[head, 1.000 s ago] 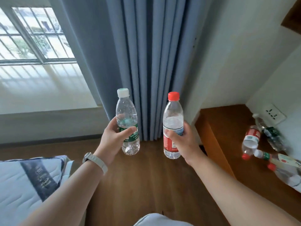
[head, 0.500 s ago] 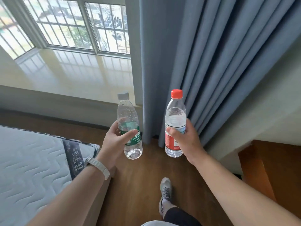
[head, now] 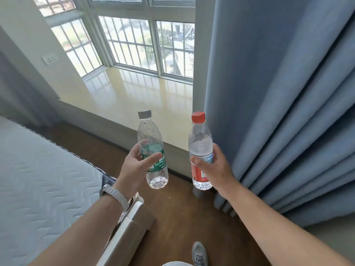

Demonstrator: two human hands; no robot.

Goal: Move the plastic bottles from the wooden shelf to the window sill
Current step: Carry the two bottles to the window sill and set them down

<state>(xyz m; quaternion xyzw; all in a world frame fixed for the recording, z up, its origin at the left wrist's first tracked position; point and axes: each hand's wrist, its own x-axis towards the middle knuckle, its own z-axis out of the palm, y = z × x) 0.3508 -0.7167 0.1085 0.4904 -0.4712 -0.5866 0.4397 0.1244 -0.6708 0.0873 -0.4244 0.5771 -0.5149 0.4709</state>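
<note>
We are gripping green bottle [head: 151, 143] in left hand [head: 137, 166], thumb lying across label. We are gripping red-cap bottle [head: 199, 137] in right hand [head: 215, 169], fingers wrapping label. Both bottles hanging upright in air, just short of sill [head: 124, 96] front edge, not touching it. Curtain [head: 288, 112] hanging right of sill; bed [head: 38, 169] lying lower left of sill.
</note>
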